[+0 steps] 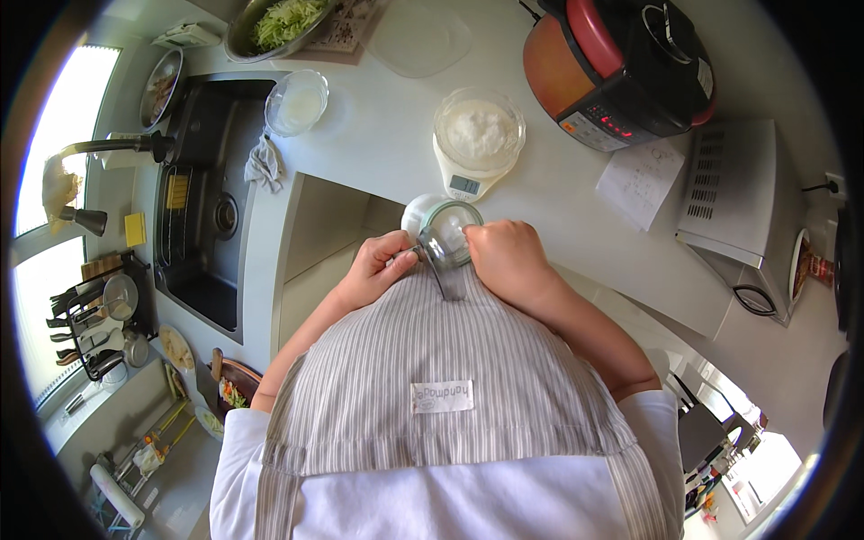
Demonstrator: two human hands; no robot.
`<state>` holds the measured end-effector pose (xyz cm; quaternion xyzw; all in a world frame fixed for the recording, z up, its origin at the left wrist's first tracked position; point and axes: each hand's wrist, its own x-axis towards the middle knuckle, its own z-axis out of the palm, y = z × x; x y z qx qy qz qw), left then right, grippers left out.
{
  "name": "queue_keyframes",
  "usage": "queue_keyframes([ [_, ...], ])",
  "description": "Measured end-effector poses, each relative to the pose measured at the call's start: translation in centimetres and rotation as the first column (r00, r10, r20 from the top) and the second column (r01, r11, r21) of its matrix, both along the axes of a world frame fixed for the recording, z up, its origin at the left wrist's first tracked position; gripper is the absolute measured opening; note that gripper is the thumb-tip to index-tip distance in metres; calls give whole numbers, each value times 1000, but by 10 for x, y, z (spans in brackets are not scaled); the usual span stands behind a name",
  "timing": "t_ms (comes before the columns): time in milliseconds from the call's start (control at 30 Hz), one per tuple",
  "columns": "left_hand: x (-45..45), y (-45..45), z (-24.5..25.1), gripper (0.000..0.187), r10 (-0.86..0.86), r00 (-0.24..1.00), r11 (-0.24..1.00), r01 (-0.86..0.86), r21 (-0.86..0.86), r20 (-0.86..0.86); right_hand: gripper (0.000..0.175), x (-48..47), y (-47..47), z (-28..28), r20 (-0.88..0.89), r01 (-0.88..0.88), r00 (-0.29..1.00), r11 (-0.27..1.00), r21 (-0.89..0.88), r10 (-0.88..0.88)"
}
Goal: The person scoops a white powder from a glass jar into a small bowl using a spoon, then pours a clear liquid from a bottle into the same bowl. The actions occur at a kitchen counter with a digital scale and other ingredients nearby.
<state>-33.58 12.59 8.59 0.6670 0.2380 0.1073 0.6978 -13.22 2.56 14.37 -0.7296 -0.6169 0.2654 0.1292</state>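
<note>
A glass clip-top jar holding white powder is in front of my apron at the counter edge, its mouth facing me. Its clear glass lid hangs open on my side. My left hand pinches the lid at its left edge. Curled at the right of the jar's rim, my right hand has its fingertips at the mouth; whether they grip the rim or a small utensil is hidden. Just beyond the jar, a clear bowl with a heap of white powder rests on a white digital kitchen scale.
Left of the counter lies a dark sink with a grey cloth on its edge. A glass bowl of cloudy liquid and a metal bowl of shredded green vegetable stand behind. A multicooker, handwritten paper and toaster oven are right.
</note>
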Motion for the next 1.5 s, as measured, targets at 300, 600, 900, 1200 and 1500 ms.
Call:
queue_keyframes([
  [300,2,6,10,20,-105,994,990,108,93,-39,17,0,-12,-4,-175,145,973,989,-32,-148],
  [600,0,7,6,22,-94,996,990,92,104,11,17,1,-12,5,-526,287,761,925,-251,-379],
  [900,-4,9,-2,26,-72,996,997,72,9,50,19,3,2,-1,-105,64,994,931,360,-28],
  [1200,-2,9,12,27,23,999,981,-29,-192,-36,14,3,-3,-8,79,-305,952,932,197,295],
  [1500,-2,13,8,25,-46,998,990,50,-134,33,9,1,9,-8,23,-242,966,870,430,258],
])
